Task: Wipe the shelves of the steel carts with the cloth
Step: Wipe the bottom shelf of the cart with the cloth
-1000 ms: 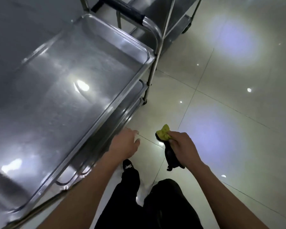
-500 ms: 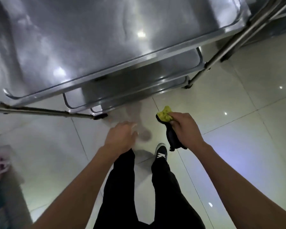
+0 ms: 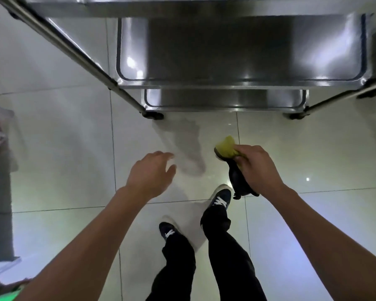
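Head view, near to far: my right hand (image 3: 258, 168) grips the bunched yellow-and-black cloth (image 3: 226, 147), kept off the floor and ready to wipe, while my left hand (image 3: 152, 170) reaches forward, fingers loose and holding nothing. Beyond them the steel cart (image 3: 237, 83) faces me square, lower shelves exposed. A second ago I stood beside its top shelf; I have since swung round to its end.

Both bare forearms reaching up from the lower corners toward frame centre, left hand (image 3: 151, 172) palm down with fingers loosely spread and holding nothing, right hand (image 3: 255, 168) right of centre, fingers curled in a grip
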The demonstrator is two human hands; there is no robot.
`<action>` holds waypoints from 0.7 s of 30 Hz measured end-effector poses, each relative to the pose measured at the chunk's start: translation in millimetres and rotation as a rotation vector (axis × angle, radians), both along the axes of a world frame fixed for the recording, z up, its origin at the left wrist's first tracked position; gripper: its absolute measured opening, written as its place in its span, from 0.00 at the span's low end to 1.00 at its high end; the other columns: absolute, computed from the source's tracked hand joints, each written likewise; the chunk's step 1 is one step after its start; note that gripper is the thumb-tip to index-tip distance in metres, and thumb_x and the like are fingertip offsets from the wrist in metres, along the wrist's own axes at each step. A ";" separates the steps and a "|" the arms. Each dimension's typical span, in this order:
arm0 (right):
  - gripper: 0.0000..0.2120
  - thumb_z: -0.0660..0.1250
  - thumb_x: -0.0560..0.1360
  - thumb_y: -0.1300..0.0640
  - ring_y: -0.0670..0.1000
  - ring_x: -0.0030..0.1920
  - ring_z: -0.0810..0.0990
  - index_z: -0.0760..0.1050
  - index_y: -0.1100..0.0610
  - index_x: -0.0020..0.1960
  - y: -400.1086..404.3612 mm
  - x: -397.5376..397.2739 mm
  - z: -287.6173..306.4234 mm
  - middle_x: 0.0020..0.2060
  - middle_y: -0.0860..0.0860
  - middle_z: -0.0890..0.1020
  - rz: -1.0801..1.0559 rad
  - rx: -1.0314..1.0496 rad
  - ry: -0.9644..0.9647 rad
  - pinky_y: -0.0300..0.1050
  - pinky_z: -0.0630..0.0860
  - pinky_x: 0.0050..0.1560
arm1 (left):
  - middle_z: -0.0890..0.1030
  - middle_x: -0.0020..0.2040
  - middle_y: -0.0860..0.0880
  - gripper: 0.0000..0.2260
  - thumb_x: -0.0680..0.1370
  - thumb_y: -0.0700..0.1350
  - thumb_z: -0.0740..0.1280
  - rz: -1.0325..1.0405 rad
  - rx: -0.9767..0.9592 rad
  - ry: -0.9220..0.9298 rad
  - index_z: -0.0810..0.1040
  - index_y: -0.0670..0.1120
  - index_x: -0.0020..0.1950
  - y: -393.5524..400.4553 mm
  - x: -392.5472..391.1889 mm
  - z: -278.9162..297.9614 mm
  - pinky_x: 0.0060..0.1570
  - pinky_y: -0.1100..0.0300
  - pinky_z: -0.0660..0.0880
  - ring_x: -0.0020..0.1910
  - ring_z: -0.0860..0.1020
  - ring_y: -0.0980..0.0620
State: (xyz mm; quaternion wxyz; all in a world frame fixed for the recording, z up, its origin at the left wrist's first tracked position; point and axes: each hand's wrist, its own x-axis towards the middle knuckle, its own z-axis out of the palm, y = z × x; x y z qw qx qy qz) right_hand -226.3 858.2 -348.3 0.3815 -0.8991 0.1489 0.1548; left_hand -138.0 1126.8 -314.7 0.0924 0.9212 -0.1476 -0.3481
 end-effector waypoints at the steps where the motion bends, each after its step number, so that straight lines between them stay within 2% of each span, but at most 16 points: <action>1: 0.17 0.63 0.78 0.64 0.58 0.55 0.79 0.80 0.53 0.64 9.7 0.4 -6.2 0.55 0.52 0.84 0.016 -0.014 -0.003 0.54 0.76 0.56 | 0.75 0.70 0.51 0.19 0.82 0.54 0.60 0.017 -0.011 -0.006 0.72 0.53 0.73 13.5 -2.1 -8.7 0.62 0.49 0.74 0.66 0.75 0.48; 5: 0.16 0.64 0.79 0.64 0.59 0.55 0.79 0.80 0.54 0.64 49.1 10.2 -29.5 0.55 0.51 0.84 0.084 -0.055 -0.051 0.53 0.75 0.57 | 0.76 0.69 0.51 0.20 0.82 0.54 0.60 0.048 -0.032 -0.028 0.71 0.53 0.73 61.8 -8.3 -40.3 0.61 0.49 0.74 0.65 0.75 0.49; 9: 0.16 0.64 0.79 0.63 0.56 0.55 0.80 0.80 0.52 0.63 84.7 39.0 -68.2 0.56 0.49 0.84 0.130 -0.074 -0.132 0.53 0.76 0.57 | 0.75 0.69 0.52 0.20 0.82 0.54 0.60 0.065 -0.076 -0.127 0.71 0.53 0.74 88.7 -1.8 -85.3 0.60 0.50 0.74 0.66 0.74 0.49; 14: 0.15 0.64 0.78 0.64 0.53 0.50 0.81 0.81 0.51 0.60 112.6 85.6 -161.6 0.51 0.49 0.85 0.151 -0.064 -0.259 0.53 0.78 0.51 | 0.74 0.70 0.52 0.21 0.82 0.53 0.61 0.107 -0.112 -0.222 0.69 0.53 0.75 104.4 19.9 -179.3 0.60 0.50 0.74 0.68 0.72 0.49; 17: 0.14 0.62 0.80 0.61 0.46 0.48 0.82 0.80 0.46 0.59 120.2 112.8 -211.9 0.50 0.45 0.85 0.117 -0.046 -0.280 0.51 0.79 0.53 | 0.74 0.71 0.52 0.22 0.81 0.52 0.62 0.113 -0.101 -0.281 0.68 0.52 0.75 109.0 35.2 -230.6 0.61 0.49 0.74 0.70 0.70 0.48; 21: 0.17 0.62 0.80 0.63 0.42 0.53 0.83 0.81 0.47 0.61 118.4 152.2 -277.3 0.52 0.40 0.84 0.110 0.045 -0.382 0.47 0.79 0.57 | 0.73 0.72 0.51 0.24 0.80 0.52 0.63 0.119 -0.126 -0.357 0.67 0.51 0.76 98.8 68.4 -300.1 0.61 0.48 0.73 0.71 0.69 0.47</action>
